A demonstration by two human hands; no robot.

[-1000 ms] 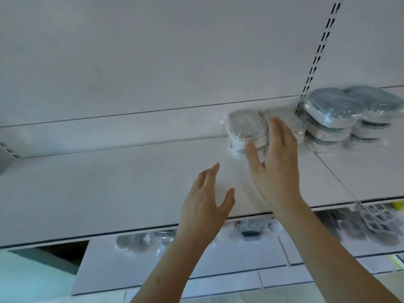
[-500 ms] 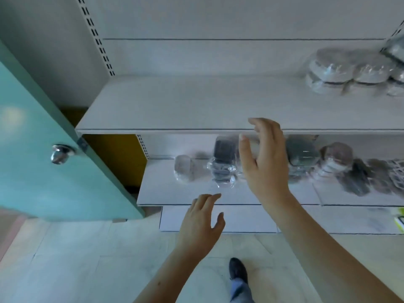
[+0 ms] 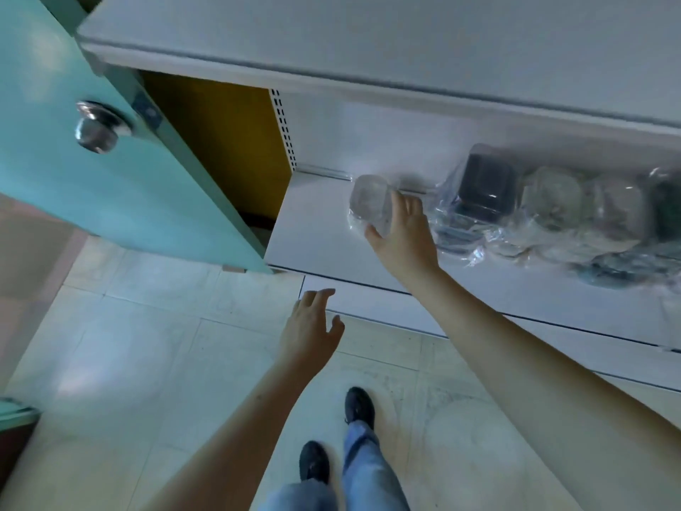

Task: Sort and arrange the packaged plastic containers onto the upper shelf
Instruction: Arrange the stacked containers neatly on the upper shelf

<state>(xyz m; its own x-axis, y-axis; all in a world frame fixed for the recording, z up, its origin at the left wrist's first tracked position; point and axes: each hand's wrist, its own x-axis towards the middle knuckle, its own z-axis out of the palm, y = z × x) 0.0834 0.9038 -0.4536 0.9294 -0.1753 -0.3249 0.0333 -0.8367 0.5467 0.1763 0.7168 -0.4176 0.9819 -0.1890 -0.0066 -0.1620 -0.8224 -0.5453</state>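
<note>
A clear plastic container in a plastic wrap (image 3: 370, 204) lies at the left end of the lower shelf (image 3: 313, 230). My right hand (image 3: 403, 234) reaches down to it, thumb under its near edge and fingers curled over its far side. To its right lie more wrapped containers: a black one (image 3: 486, 188), pale green ones (image 3: 552, 197) and a dark one (image 3: 667, 212). My left hand (image 3: 311, 330) hovers with fingers spread, holding nothing, in front of the shelf base. The upper shelf's (image 3: 368, 35) top is out of view from here.
A teal door (image 3: 81, 149) with a metal knob (image 3: 97, 127) stands open at the left, next to the shelf unit. A slotted upright (image 3: 283, 130) runs down the back left corner. My feet (image 3: 359, 405) stand on the tiled floor.
The view tilted down from the upper shelf to the lower one. My right hand dropped from the upper shelf's edge and closed on the clear wrapped container. My left hand sank too.
</note>
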